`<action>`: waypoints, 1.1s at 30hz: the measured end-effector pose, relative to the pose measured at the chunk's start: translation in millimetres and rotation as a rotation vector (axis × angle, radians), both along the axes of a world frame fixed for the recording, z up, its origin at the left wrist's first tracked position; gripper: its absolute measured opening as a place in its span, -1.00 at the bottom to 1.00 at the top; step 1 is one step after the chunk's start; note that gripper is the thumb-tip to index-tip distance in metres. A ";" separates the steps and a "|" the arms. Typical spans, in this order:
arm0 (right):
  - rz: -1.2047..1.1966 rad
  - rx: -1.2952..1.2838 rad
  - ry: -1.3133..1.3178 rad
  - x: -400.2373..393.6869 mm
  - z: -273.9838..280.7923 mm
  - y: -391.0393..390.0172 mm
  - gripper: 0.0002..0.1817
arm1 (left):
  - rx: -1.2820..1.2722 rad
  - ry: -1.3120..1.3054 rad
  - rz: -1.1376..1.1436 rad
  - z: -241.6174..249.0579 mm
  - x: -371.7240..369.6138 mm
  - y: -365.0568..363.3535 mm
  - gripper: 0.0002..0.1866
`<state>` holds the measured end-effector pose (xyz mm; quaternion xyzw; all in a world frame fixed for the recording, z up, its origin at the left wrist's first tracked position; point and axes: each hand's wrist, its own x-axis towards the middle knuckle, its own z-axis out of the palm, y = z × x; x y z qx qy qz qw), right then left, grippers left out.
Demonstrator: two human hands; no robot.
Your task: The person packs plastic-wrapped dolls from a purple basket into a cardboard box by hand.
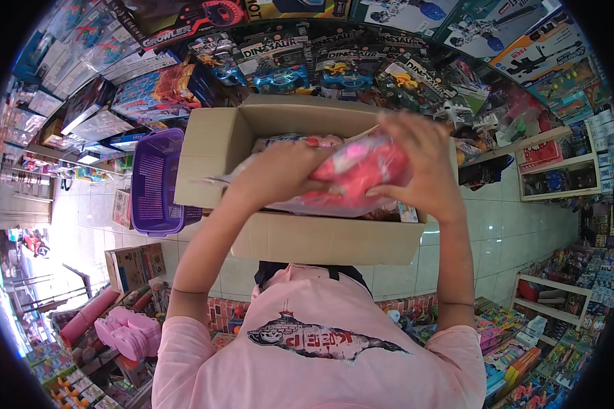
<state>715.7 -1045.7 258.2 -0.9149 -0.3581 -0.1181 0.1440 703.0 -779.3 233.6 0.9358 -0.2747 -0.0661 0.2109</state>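
Note:
A clear plastic bag with red and pink contents (361, 174) is between my hands, over the open cardboard box (324, 242). My left hand (280, 172) grips the bag's left side, its fingers partly hidden by the plastic. At the other end, my right hand (419, 163) has its thumb on the bag's front and its blurred fingers over the top edge. What exactly the bag contains cannot be made out. More wrapped goods (297, 140) lie inside the box, mostly covered by my hands and the bag.
A purple plastic basket (158, 180) stands left of the box on the tiled floor (498, 225). Packaged dinosaur toys (276, 65) line the shelf behind it. Pink slippers (131, 332) are at lower left. A white shelf rack (559, 163) stands at right.

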 end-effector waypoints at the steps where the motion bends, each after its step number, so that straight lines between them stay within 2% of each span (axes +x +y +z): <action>1: 0.030 -0.049 0.072 0.7 -17.8 -9.3 -0.06 | -0.024 -0.008 -0.045 -16.0 0.1 -4.5 -0.46; 2: 0.030 -0.045 0.073 2.6 -39.8 -14.1 -0.06 | -0.048 -0.016 -0.090 -32.9 1.5 -7.6 -0.42; 4: 0.039 0.042 0.249 7.5 -87.0 -20.7 -0.24 | 0.001 0.026 -0.105 -68.2 5.2 -7.2 -0.35; 6: 0.006 0.058 0.310 18.8 -125.6 -31.7 -0.30 | -0.085 0.011 0.066 -100.6 5.8 -5.1 -0.33; 7: -0.029 0.068 0.375 23.9 -139.7 -34.3 -0.36 | -0.083 0.010 0.064 -115.8 8.0 -2.4 -0.33; 8: -0.030 0.071 0.377 28.5 -154.7 -35.4 -0.36 | -0.083 -0.119 0.114 -130.9 9.2 1.2 -0.35; 9: -0.040 0.068 0.390 33.7 -160.5 -32.2 -0.37 | -0.084 -0.249 0.166 -134.7 10.7 1.5 -0.36; 11: -0.043 0.065 0.398 41.4 -168.6 -31.1 -0.38 | -0.082 -0.272 0.229 -142.6 7.7 0.8 -0.37; 13: -0.113 0.009 0.207 35.9 -154.8 -12.4 -0.34 | -0.078 -0.290 0.296 -145.5 7.7 0.7 -0.37; 14: -0.108 0.011 0.211 31.9 -146.3 -4.2 -0.34 | -0.081 -0.267 0.274 -147.1 7.4 1.0 -0.38; 16: -0.018 0.184 0.176 27.8 -132.3 11.7 -0.32 | -0.083 -0.244 0.255 -150.2 8.7 4.6 -0.39; 18: -0.002 0.127 0.146 31.6 -146.0 24.3 -0.27 | -0.113 -0.098 0.133 -153.0 12.6 9.6 -0.41; 20: 0.012 0.069 0.112 39.1 -166.8 27.9 -0.22 | -0.108 -0.085 0.101 -159.4 18.3 9.3 -0.43; 23: -0.064 0.081 0.243 51.1 -192.8 29.8 -0.21 | -0.104 -0.058 0.077 -164.1 27.6 8.9 -0.46; 26: -0.112 0.112 0.359 55.0 -197.9 29.0 -0.21 | -0.146 -0.040 0.096 -171.6 34.3 7.6 -0.48; 28: -0.208 0.109 0.524 54.8 -193.0 31.1 -0.21 | -0.188 -0.037 0.113 -180.5 40.1 5.8 -0.48; 31: -0.231 0.129 0.589 62.7 -206.1 31.2 -0.20 | -0.154 -0.128 0.192 -188.5 48.2 4.6 -0.50; 33: -0.214 0.140 0.600 69.0 -219.1 30.6 -0.19 | -0.262 0.126 0.295 -190.4 52.5 6.0 -0.50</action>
